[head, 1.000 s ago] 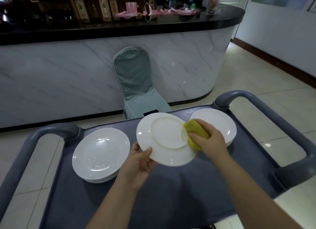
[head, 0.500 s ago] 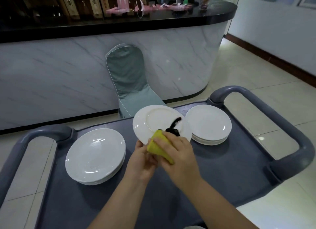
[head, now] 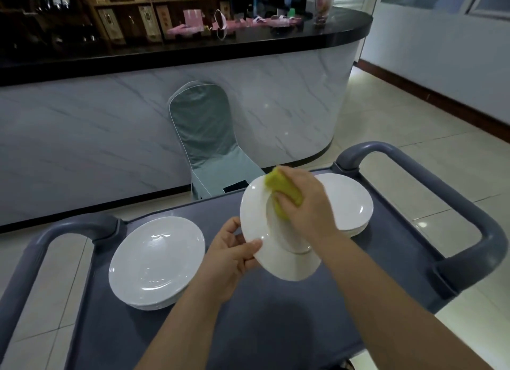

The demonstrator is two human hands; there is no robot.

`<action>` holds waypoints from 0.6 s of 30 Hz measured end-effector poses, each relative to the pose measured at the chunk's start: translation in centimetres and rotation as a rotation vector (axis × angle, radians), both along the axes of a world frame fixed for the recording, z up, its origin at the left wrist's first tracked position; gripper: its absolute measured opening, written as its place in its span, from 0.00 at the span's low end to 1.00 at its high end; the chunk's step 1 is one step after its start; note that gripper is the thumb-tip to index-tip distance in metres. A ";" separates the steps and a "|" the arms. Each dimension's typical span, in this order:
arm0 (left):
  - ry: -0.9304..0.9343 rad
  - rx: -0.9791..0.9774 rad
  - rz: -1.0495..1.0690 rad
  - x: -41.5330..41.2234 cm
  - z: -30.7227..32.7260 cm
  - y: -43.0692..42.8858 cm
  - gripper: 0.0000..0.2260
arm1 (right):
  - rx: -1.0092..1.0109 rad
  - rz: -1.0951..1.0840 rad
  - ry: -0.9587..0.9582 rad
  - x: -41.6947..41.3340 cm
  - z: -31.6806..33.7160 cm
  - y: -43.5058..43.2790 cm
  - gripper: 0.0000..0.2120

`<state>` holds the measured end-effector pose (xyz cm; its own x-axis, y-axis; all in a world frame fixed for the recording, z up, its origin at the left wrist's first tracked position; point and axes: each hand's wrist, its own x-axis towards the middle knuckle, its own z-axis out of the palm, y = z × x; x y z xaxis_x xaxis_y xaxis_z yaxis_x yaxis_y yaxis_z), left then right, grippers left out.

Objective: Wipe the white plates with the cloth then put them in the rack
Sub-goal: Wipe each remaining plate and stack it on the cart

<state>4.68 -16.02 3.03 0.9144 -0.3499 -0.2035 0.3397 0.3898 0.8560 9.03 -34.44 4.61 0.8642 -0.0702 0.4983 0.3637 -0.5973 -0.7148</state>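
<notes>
White round ceramic plate [head: 255, 218], glossy, tilted with its ringed underside up, is held above the dark grey plastic cart tray [head: 276, 328]. The left hand [head: 231, 251] pinches its rim; the right hand [head: 306, 204] grips a yellow textured cloth [head: 284, 189] pressed on it. 2 piles flank it: left stack [head: 157, 262], and right stack [head: 347, 201] partly hidden behind it. Grey-covered chair [head: 204, 137] stands beyond.

Pose: left hand [head: 231, 255] pinches the white plate [head: 256, 218] at its rim, thumb on the near face. The right hand [head: 306, 206], just above-right of it, grips the yellow cloth [head: 284, 187], knuckles up. Both forearms are extended forward.
</notes>
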 end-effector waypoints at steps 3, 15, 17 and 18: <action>0.010 -0.076 0.082 0.5 0.2 0.4 0.18 | -0.126 0.142 -0.087 -2.0 -1.1 2.9 0.22; -0.038 -0.014 0.007 0.2 0.5 -0.4 0.20 | -0.069 -0.039 -0.072 0.0 -1.4 -1.6 0.22; -0.041 -0.029 0.033 0.7 0.7 -0.3 0.21 | -0.124 0.059 -0.116 -1.1 -1.2 0.3 0.23; -0.039 -0.037 0.045 0.9 0.8 -0.1 0.21 | -0.135 0.114 -0.132 -1.9 -1.5 0.4 0.23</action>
<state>5.53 -16.12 3.81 0.9364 -0.3148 -0.1550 0.2876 0.4357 0.8529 7.14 -34.00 3.08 0.7892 0.0995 0.6060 0.5195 -0.6343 -0.5725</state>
